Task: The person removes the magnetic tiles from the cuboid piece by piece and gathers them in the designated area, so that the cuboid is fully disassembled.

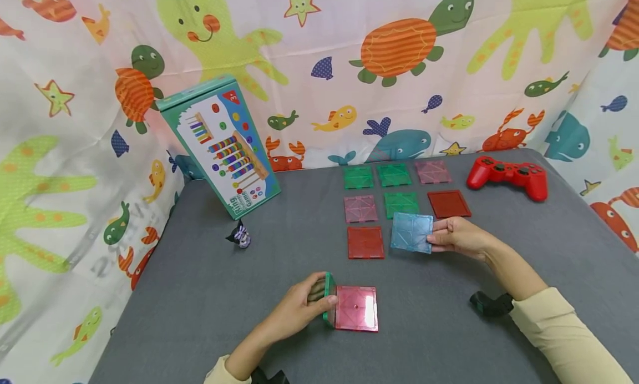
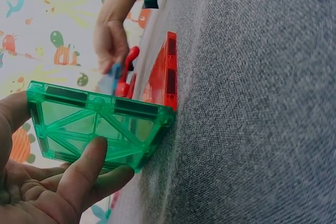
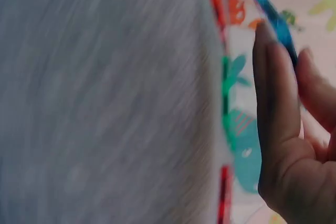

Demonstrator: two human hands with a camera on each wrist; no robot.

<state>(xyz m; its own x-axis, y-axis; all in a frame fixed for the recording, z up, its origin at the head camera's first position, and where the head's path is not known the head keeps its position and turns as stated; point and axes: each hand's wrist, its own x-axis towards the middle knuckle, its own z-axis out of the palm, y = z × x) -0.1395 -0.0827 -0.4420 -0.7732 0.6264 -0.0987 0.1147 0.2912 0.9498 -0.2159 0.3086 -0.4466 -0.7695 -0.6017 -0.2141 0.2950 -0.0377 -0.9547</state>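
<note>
Between the thumb and fingers of my left hand (image 1: 297, 309) is a green translucent magnetic tile (image 2: 95, 120), held upright on its edge. Against or right beside it, a pinkish-red tile (image 1: 356, 309) lies flat on the table; whether they touch I cannot tell. My right hand (image 1: 461, 238) pinches a blue magnetic tile (image 1: 411, 232) by its right edge, raised above the table near the tile rows. The right wrist view is blurred, but there the blue tile (image 3: 281, 27) sits between thumb and fingers.
Behind the blue tile lie rows of flat tiles, including a green one (image 1: 358, 177), a pink one (image 1: 360, 208) and a red one (image 1: 366, 242). A red game controller (image 1: 508, 177) is at back right. Left stand a toy box (image 1: 222, 151) and a small figurine (image 1: 241, 235).
</note>
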